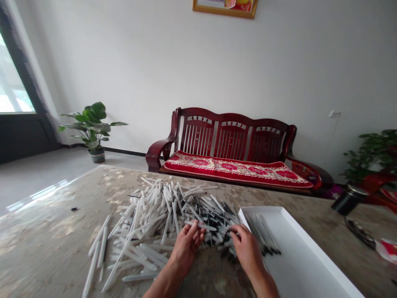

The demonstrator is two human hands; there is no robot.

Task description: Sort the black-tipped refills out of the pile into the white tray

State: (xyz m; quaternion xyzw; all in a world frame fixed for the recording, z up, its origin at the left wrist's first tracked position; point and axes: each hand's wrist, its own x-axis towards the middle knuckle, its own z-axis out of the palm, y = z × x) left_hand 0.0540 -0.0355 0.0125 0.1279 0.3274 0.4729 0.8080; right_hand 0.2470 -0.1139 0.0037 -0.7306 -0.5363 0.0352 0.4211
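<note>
A big heap of white pen barrels and dark pen parts (161, 215) lies on the marbled table (46, 244). My left hand (186, 246) is at the heap's near edge, its fingers curled round one white pen barrel (203, 226) that points right. Beside it my right hand (246, 248) reaches into the dark parts, fingers pinched together on something I cannot make out. To the right stands a white tray (297, 269) with several dark finished pens (263, 236) lying at its far left end.
Across the room stands a dark red wooden bench (232, 145) with a red cushion. Potted plants (91, 128) stand left and right. A black cup (349, 200) and a dark strap lie on the table's right side.
</note>
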